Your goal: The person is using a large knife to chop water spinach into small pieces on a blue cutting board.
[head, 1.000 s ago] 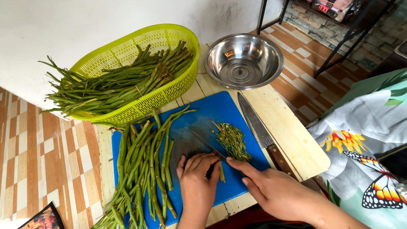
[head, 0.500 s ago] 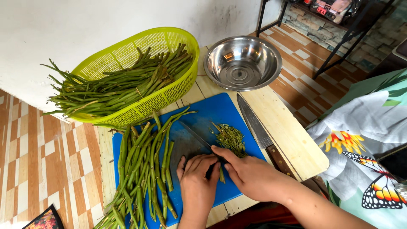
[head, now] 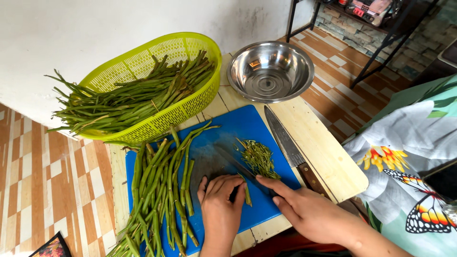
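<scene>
Surface: pale wooden tabletop (head: 328,157) carrying a blue cutting board (head: 238,124), whose near edge runs right up to the tabletop's near edge.
Left hand (head: 220,204): palm down on the board, fingers (head: 223,183) curled over a short green stem piece (head: 247,190), pinning it.
Right hand (head: 309,209): fingers clenched round a small knife (head: 238,164), blade slanting up-left across the board beside the pinned piece.
Cut pile: thin green slivers (head: 259,157) just beyond the blade, mid-board.
Uncut stems (head: 162,190): loose bundle along the board's left side, ends overhanging the near edge.
Spare knife: large wooden-handled knife (head: 290,147) lying on the board's right edge, handle on bare wood.
Open room: bare tabletop strip right of the board.
Far edge: lime plastic basket (head: 190,47) of stems, touching the board's far-left corner; steel bowl (head: 270,71) beside it.
Room: white wall (head: 95,24) behind, patterned tile floor (head: 43,166) either side.
</scene>
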